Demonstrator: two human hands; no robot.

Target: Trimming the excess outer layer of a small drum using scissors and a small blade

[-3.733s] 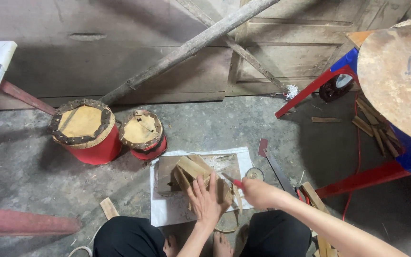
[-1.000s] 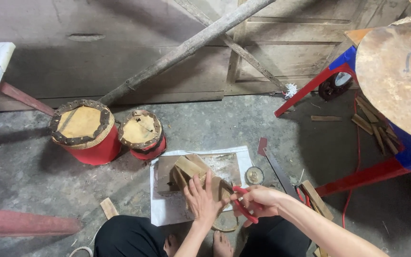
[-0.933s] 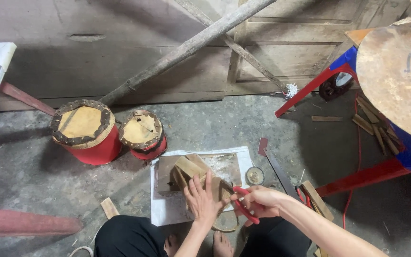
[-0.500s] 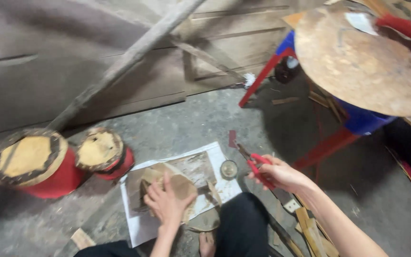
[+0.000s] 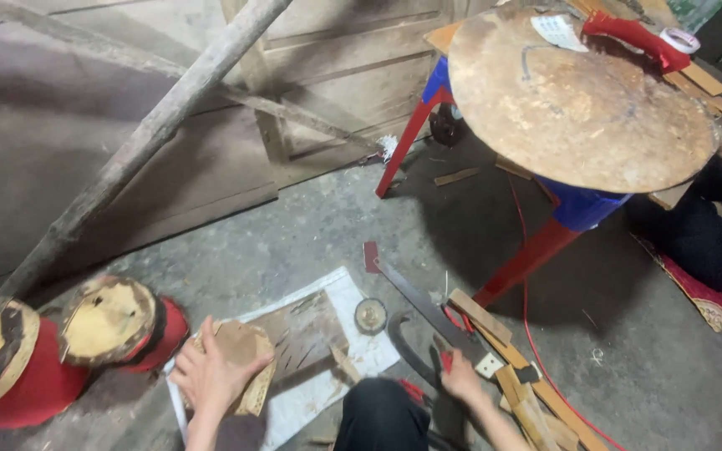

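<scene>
The left hand [image 5: 211, 372] lay flat and spread over a small tan drum body [image 5: 240, 367] that rested on a white sheet [image 5: 327, 376] on the concrete floor [image 5: 311, 225]; the fingers pressed on it rather than closed round it, so the hand gripped nothing. The right hand [image 5: 461, 380] was well apart from the drum, off to the person's right, down among a pile of wood strips [image 5: 528, 401] beside a red-handled tool [image 5: 444, 361]; it seemed to rest on or curl about that handle, but the view was too blurred to tell whether it was clenched. A long dark blade [image 5: 419, 301] with a red end lay on the floor, its long axis running from the upper left, near a small round tin [image 5: 371, 315], down to the right toward that hand. The drum body was therefore under the left hand, the nearer one, and to the left of the right. Two red drums [image 5: 119, 326] with yellowish heads stood just left of the sheet. Above right, a round brown disc [image 5: 578, 100] sat on a red-and-blue stand [image 5: 536, 250], with a pale printed paper slip [image 5: 557, 29] at its far edge.
</scene>
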